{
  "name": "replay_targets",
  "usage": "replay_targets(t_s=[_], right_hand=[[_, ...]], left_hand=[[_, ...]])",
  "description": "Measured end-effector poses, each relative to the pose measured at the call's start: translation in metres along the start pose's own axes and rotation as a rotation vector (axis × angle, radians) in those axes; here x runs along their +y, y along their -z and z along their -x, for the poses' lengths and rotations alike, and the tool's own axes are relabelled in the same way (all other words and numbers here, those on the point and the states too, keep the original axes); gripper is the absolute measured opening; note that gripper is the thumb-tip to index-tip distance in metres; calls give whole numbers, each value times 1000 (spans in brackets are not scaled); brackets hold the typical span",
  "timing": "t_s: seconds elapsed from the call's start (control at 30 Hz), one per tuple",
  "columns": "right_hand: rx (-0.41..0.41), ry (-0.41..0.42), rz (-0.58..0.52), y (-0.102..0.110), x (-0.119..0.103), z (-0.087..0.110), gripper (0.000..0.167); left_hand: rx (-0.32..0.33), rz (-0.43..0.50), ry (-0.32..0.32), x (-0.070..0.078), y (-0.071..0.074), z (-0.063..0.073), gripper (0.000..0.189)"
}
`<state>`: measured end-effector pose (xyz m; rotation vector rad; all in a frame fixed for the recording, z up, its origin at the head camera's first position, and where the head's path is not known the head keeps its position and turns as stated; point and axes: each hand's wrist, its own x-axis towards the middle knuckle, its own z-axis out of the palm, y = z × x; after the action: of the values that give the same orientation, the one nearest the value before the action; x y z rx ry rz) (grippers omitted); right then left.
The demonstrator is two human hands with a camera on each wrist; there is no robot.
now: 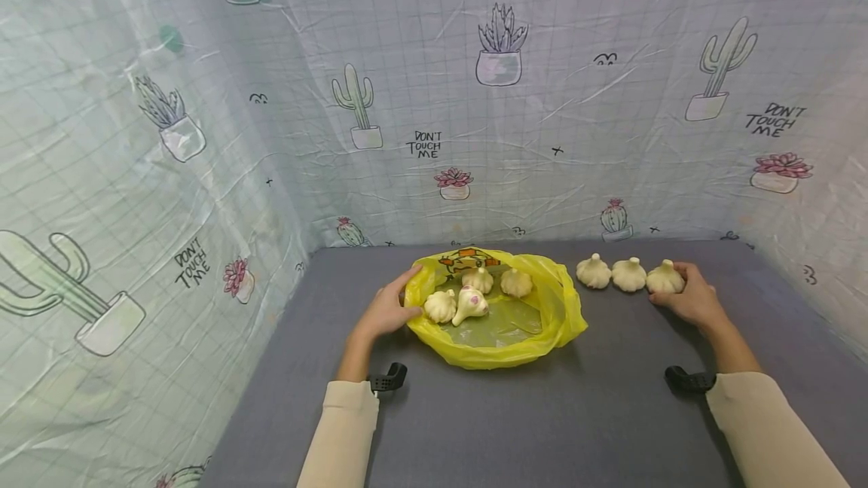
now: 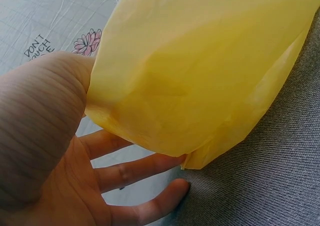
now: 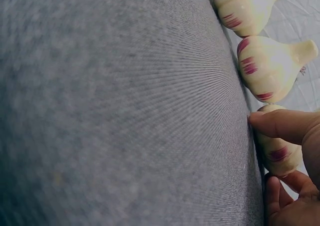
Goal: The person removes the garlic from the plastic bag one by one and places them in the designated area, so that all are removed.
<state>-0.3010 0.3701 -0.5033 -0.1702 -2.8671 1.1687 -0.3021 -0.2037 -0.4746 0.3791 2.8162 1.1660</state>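
Note:
A yellow plastic bag (image 1: 498, 356) lies with its mouth spread wide on the table, several garlic bulbs (image 1: 441, 307) inside it. My left hand (image 1: 389, 309) grips the bag's left rim, thumb inside and fingers behind the film; the left wrist view shows the yellow film (image 2: 200, 76) between thumb and fingers. To the right of the bag, three garlic bulbs stand in a row, stems up: a left one (image 1: 593, 272), a middle one (image 1: 628, 276) and a right one (image 1: 664, 278). My right hand (image 1: 693, 298) holds the rightmost bulb (image 3: 280, 153) between thumb and fingers.
The grey cloth-covered table (image 1: 542, 428) runs up to a patterned curtain (image 1: 420, 96) at the back and on both sides. A black band (image 1: 389, 377) sits on the left wrist and another black band (image 1: 688, 379) on the right wrist.

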Motion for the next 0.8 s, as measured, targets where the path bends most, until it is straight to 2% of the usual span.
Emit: replay_targets(t_s=[0.33,0.57,0.8], right_hand=[[-14,12,-36,0,0,3,96],[-74,41,-124,3,-4,9,99],[-45,-46,-65,10,-14,18,103]], left_hand=[[14,2,-6,-1,0,0,86],[20,14,-2,0,0,1,86],[18,8,-3,0,0,1,86]])
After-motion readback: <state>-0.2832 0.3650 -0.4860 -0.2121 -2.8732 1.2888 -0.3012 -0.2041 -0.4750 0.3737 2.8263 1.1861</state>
